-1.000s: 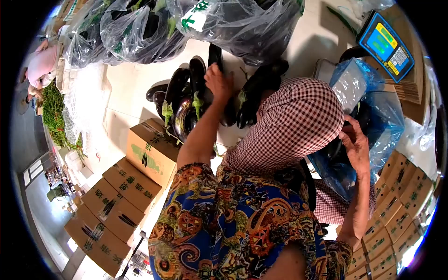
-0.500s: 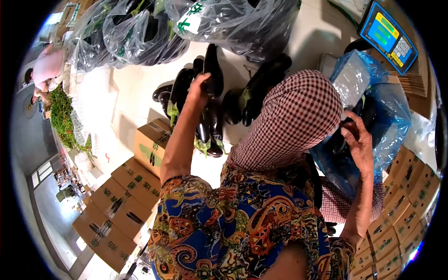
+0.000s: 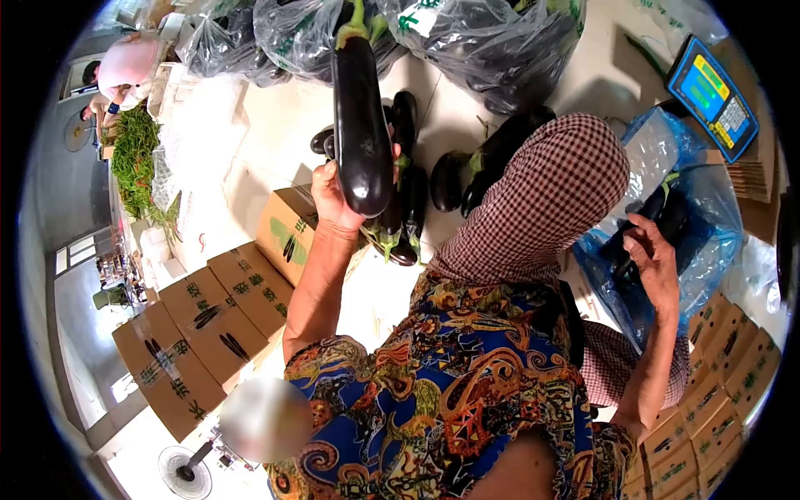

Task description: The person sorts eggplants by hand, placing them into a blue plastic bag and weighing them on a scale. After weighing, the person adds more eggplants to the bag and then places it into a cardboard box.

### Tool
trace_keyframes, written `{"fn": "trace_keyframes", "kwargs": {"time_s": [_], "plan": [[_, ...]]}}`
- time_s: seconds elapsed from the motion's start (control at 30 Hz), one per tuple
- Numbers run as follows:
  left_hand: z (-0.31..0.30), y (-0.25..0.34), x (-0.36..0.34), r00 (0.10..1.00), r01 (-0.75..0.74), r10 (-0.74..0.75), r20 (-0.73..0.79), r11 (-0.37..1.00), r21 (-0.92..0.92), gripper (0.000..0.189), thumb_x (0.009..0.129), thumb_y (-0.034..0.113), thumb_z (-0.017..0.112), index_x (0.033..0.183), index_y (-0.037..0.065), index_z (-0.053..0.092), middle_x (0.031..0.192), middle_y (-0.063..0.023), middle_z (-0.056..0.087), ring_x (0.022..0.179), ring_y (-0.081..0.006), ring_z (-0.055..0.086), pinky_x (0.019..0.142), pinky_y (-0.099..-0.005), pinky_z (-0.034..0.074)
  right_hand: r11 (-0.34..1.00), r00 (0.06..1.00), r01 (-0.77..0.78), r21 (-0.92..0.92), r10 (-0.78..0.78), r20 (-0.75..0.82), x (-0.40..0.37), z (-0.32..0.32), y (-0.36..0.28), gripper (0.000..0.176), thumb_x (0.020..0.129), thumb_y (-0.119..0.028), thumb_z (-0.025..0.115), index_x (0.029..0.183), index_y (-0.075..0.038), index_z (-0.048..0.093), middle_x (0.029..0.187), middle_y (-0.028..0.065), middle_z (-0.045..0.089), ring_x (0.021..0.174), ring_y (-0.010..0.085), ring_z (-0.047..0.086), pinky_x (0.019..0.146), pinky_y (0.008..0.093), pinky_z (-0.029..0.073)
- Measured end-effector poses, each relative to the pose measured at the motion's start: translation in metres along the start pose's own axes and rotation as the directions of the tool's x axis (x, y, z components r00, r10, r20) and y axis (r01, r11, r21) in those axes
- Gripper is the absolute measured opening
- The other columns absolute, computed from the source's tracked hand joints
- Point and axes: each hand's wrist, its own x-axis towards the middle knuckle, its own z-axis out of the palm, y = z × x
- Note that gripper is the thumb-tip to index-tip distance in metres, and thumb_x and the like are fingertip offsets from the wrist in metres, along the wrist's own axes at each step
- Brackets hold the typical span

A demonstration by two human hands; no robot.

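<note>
Gripping the rounded end of a large eggplant, the fingers of the left hand hold it above the tiled floor, its green stalk pointing away from the person. Beneath and beside it, loose eggplants lie on the floor, between a cardboard box's near corner and the checked knee. Clear plastic bags lie beyond. The right hand, fingers bent, is at the blue plastic bag holding more eggplants; whether they pinch anything, I cannot tell.
</note>
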Motion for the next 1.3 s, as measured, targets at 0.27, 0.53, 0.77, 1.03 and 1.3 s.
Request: {"fn": "trace_keyframes", "kwargs": {"time_s": [0.27, 0.53, 0.77, 1.03, 1.3], "plan": [[0.097, -0.025, 0.035, 0.956, 0.058, -0.102, 0.276, 0.985, 0.163, 0.089, 0.076, 0.035, 0.074, 0.145, 0.000, 0.029, 0.139, -0.0229, 0.042, 0.113, -0.0373, 0.054, 0.088, -0.0467, 0.051, 0.997, 0.995, 0.033, 0.074, -0.026, -0.091, -0.019, -0.007, -0.003, 0.033, 0.090, -0.009, 0.063, 0.122, -0.002, 0.059, 0.091, 0.0053, 0.064, 0.078, 0.0115, 0.056, 0.070, 0.0251, 0.047], [0.178, -0.106, 0.067, 0.876, 0.255, -0.353, 0.329, 0.918, 0.305, 0.078, 0.083, 0.048, 0.052, 0.139, -0.004, 0.039, 0.129, -0.0264, 0.051, 0.096, -0.0354, 0.062, 0.070, -0.0401, 0.052, 0.979, 0.943, 0.193, 0.070, -0.165, -0.289, -0.051, -0.018, -0.014, 0.029, 0.089, -0.013, 0.063, 0.117, -0.004, 0.061, 0.086, 0.0095, 0.067, 0.072, 0.0145, 0.059, 0.067, 0.0286, 0.048], [0.211, -0.181, 0.081, 0.755, 0.216, -0.524, 0.394, 0.767, 0.604, 0.089, 0.078, 0.055, 0.060, 0.141, -0.004, 0.035, 0.127, -0.0222, 0.054, 0.104, -0.0295, 0.062, 0.082, -0.0362, 0.055, 0.895, 0.954, 0.230, 0.383, -0.129, -0.271, -0.066, -0.027, -0.014, 0.035, 0.090, -0.012, 0.064, 0.122, -0.002, 0.056, 0.102, 0.0081, 0.067, 0.092, 0.0130, 0.061, 0.083, 0.0279, 0.049], [0.217, -0.263, 0.075, 0.789, -0.077, -0.564, 0.242, 0.301, 0.951, 0.093, 0.076, 0.023, 0.077, 0.148, 0.001, 0.022, 0.132, -0.0177, 0.048, 0.118, -0.0265, 0.053, 0.097, -0.0363, 0.045, 0.577, 0.911, 0.281, 0.767, 0.092, -0.403, -0.038, -0.042, -0.031, 0.051, 0.085, -0.022, 0.071, 0.122, 0.004, 0.049, 0.102, 0.0082, 0.063, 0.095, 0.0172, 0.060, 0.085, 0.0287, 0.049], [0.197, -0.314, 0.109, 0.836, -0.107, -0.529, 0.145, 0.102, 0.989, 0.069, 0.090, 0.039, 0.062, 0.141, 0.000, 0.038, 0.126, -0.0157, 0.054, 0.113, -0.0245, 0.054, 0.097, -0.0351, 0.042, 0.657, 0.852, 0.226, 0.719, 0.224, -0.472, -0.013, -0.007, 0.054, 0.054, 0.077, -0.030, 0.077, 0.114, 0.002, 0.053, 0.101, 0.0109, 0.064, 0.088, 0.0210, 0.063, 0.079, 0.0319, 0.051]]}}
